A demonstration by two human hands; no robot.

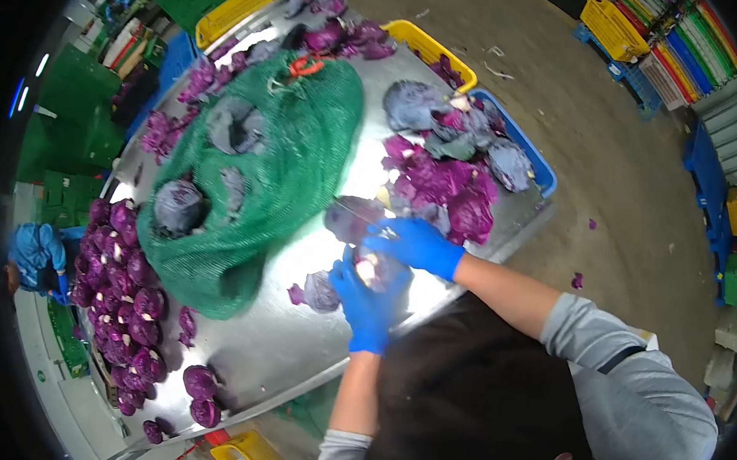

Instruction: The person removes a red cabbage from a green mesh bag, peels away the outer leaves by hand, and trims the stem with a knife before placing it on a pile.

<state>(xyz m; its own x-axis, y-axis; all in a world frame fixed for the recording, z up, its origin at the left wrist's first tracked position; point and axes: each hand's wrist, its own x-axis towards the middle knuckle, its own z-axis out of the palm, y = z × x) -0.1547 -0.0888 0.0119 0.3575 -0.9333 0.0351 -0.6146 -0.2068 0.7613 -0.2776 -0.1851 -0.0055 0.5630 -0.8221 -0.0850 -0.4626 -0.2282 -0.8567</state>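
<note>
My left hand (pixel 361 308), in a blue glove, is closed around the side of a red cabbage (pixel 395 277) with a pale cut stem. Over its far side bends my right hand (pixel 417 245), also gloved in blue, with its fingers curled. A thin, blade-like line shows by the right fingertips, but I cannot make out what it belongs to. Just beyond the hands lies a dull purple outer leaf (pixel 354 219). A small greyish cabbage piece (pixel 321 292) sits left of my left hand. Loose purple leaves (pixel 444 193) are heaped to the right.
A green mesh sack (pixel 296 142) with a cabbage (pixel 179 206) on it covers much of the metal table (pixel 285 353). Trimmed cabbages (pixel 119 283) pile up at the left. Blue (pixel 525 136) and yellow (pixel 424 41) crates adjoin the far edge. Another person (pixel 36 250) stands beyond the pile.
</note>
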